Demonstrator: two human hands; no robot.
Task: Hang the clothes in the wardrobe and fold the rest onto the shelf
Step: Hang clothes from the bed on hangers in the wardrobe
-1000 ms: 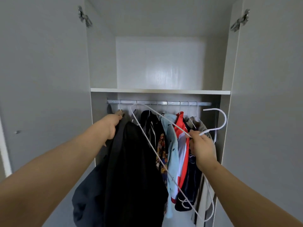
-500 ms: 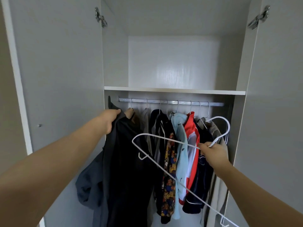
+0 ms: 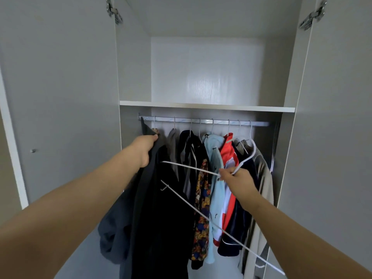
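Right fingers point(image 3: 225, 172) are curled tight round the neck of a white wire hanger point(image 3: 221, 226), just below its hook. The right hand point(image 3: 237, 182) holds it in front of the hung clothes, not on the rail. The hanger carries no garment; its hook points up and right, one shoulder arm runs left across the clothes and the long bar slants down to the lower right. Left fingers point(image 3: 154, 137) pinch the top edge of a dark garment point(image 3: 157, 208). The left hand point(image 3: 144, 148) grips it at the left end of the row, just under the rail point(image 3: 201, 121); I cannot tell whether it sits on a hanger of its own. The garment hangs straight down, with a bunched grey-blue fold at its left. Further right on the rail I note a patterned shirt point(image 3: 203, 198), a light blue top point(image 3: 216, 178), a red and white top point(image 3: 228, 158) and a beige coat point(image 3: 263, 178), close together. The shelf point(image 3: 201, 106) runs just above the rail. Both wardrobe doors stand open.
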